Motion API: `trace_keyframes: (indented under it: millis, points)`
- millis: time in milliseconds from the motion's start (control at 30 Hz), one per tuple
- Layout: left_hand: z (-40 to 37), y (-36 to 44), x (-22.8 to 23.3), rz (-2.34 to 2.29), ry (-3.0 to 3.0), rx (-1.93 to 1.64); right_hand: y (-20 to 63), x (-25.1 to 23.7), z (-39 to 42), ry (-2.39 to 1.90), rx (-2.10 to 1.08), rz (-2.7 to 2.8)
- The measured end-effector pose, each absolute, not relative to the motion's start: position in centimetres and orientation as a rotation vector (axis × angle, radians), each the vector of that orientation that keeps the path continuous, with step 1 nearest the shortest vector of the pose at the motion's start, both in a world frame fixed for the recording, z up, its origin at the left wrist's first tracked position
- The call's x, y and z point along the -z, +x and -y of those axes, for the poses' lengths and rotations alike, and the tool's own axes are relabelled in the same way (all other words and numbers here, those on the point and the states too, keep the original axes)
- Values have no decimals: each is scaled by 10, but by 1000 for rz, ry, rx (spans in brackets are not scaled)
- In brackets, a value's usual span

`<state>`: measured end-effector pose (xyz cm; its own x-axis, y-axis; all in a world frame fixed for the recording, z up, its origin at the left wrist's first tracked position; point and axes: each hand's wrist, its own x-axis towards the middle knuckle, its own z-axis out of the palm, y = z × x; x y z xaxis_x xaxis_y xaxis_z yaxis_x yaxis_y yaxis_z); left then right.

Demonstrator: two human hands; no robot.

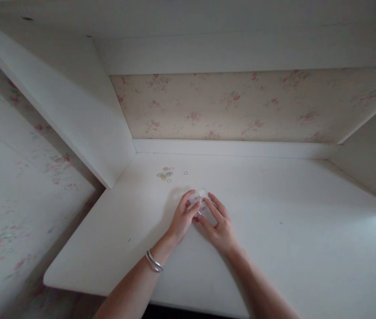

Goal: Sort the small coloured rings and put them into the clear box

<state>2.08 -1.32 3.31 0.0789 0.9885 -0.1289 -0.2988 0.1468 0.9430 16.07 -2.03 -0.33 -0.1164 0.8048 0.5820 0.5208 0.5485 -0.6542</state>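
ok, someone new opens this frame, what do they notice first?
Probably the left hand and right hand meeting near the middle, holding a small clear object between them over the white desk. Next, the cluster of small rings beyond the hands and to the left, with a single ring apart on its right. Then the floral wallpaper behind the desk.

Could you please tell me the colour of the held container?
The container looks clear and colourless; the head view shows it.
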Motion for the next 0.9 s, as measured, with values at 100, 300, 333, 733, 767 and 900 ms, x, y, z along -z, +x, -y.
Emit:
trace_keyframes:
  millis: [100,300,333,733,767,900]
  points:
    - [14,22,-33,-1056,912,-1214,160,3,22,-1113,-371,1771]
    - [14,21,-38,-1107,894,-1214,158,4,22,-1118,-323,1742]
    - [14,21,-38,-1107,905,-1214,158,4,22,-1123,-324,1741]
    - [12,21,-34,-1130,965,-1219,156,1,23,-1154,-292,1699]
    - [12,22,-35,-1129,956,-1214,156,0,24,-1157,-285,1691]
    - [13,22,-35,-1117,972,-1197,156,-1,24,-1174,-289,1705]
